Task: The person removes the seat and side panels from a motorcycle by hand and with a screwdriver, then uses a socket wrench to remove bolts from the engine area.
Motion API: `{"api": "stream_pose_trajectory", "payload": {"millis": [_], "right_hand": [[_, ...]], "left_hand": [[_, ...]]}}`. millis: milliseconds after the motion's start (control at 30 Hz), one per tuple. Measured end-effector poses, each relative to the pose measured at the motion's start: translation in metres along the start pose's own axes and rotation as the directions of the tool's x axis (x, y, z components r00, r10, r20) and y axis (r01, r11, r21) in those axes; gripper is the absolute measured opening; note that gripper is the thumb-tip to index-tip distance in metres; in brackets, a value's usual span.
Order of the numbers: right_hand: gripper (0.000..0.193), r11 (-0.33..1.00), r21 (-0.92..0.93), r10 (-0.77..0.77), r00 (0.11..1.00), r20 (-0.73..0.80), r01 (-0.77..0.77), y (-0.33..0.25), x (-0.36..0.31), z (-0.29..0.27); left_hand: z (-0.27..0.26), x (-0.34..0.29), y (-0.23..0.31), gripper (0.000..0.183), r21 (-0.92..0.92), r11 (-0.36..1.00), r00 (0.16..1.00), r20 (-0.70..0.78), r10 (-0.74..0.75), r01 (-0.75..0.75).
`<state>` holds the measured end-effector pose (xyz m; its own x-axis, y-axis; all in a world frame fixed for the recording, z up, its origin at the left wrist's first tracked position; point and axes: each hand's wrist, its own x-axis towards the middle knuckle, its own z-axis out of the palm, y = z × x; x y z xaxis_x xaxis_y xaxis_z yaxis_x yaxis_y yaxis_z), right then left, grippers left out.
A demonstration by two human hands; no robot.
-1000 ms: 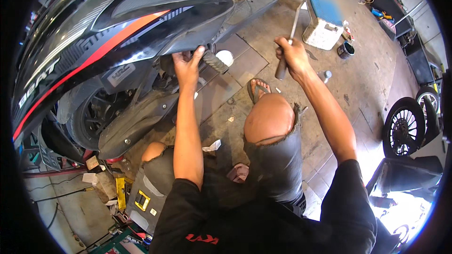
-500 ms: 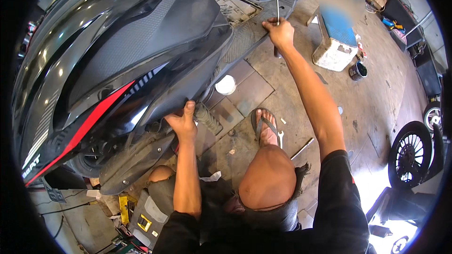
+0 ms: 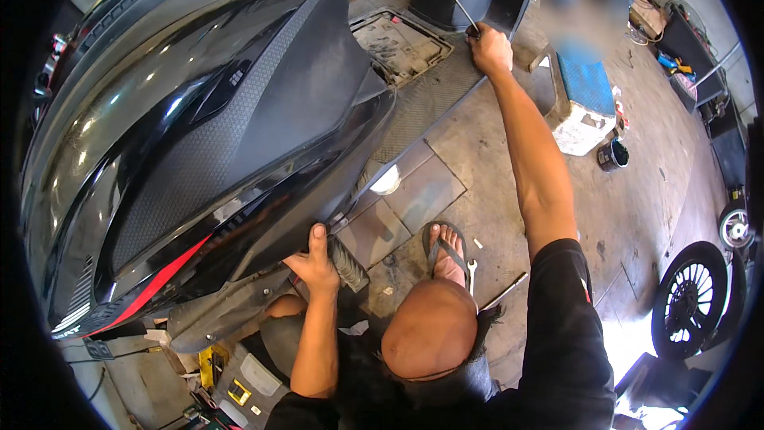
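A black motor scooter [image 3: 263, 111] with a red stripe fills the left side. My left hand [image 3: 318, 271] grips the lower edge of its side panel [image 3: 298, 219], thumb up along the outside and fingers hidden behind it. Farther off, my right hand [image 3: 491, 51] is closed round a screwdriver [image 3: 464, 13]; its thin metal shaft sticks up to the left and the handle is mostly hidden in the fist. That hand is over the outer edge of the ridged footboard [image 3: 430, 95], beside an open tray-like recess [image 3: 406, 48].
A white cup-like container [image 3: 387, 181] is beneath the footboard edge. A wrench [image 3: 471, 277] and a metal rod [image 3: 505, 291] lie by my sandalled foot. A blue-topped stool [image 3: 585, 107], a black can [image 3: 613, 155] and a wheel [image 3: 691, 300] are at right; a toolbox [image 3: 251, 386] is at lower left.
My right hand has moved farther along the footboard edge, and the screwdriver has gone from upright to tilted left. My left hand stays at the panel edge. The whole view has shifted.
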<state>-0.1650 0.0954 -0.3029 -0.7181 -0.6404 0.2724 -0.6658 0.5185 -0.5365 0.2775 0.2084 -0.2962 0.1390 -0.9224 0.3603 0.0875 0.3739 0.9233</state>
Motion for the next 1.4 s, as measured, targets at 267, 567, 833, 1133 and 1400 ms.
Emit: {"api": "stream_pose_trajectory", "payload": {"millis": [267, 567, 833, 1133, 1400], "right_hand": [[0.028, 0.982, 0.098, -0.126, 0.951, -0.281, 0.159, 0.039, -0.008, -0.006], [0.032, 0.306, 0.603, 0.316, 0.676, 0.666, -0.737, 0.054, -0.307, -0.012], [0.051, -0.243, 0.543, 0.204, 0.505, 0.839, -0.804, 0.013, -0.416, -0.046], [0.042, 0.774, 0.591, -0.465, 0.839, 0.284, 0.229, -0.017, -0.371, -0.054], [0.042, 0.776, 0.628, -0.381, 0.837, 0.393, 0.059, -0.054, -0.361, -0.081]], "left_hand": [[-0.004, -0.010, -0.008, 0.050, 0.041, 0.992, 0.992, 0.034, -0.124, 0.123], [0.005, -0.016, 0.024, 0.056, 0.095, 0.975, 0.979, 0.003, -0.203, 0.202], [0.005, -0.005, 0.040, 0.049, 0.055, 0.983, 0.982, 0.059, -0.179, 0.175], [0.006, 0.000, 0.031, 0.044, 0.093, 0.986, 0.984, 0.100, -0.145, 0.136], [-0.017, 0.003, 0.015, 0.060, -0.149, 0.979, 0.984, 0.137, -0.117, 0.137]]}}
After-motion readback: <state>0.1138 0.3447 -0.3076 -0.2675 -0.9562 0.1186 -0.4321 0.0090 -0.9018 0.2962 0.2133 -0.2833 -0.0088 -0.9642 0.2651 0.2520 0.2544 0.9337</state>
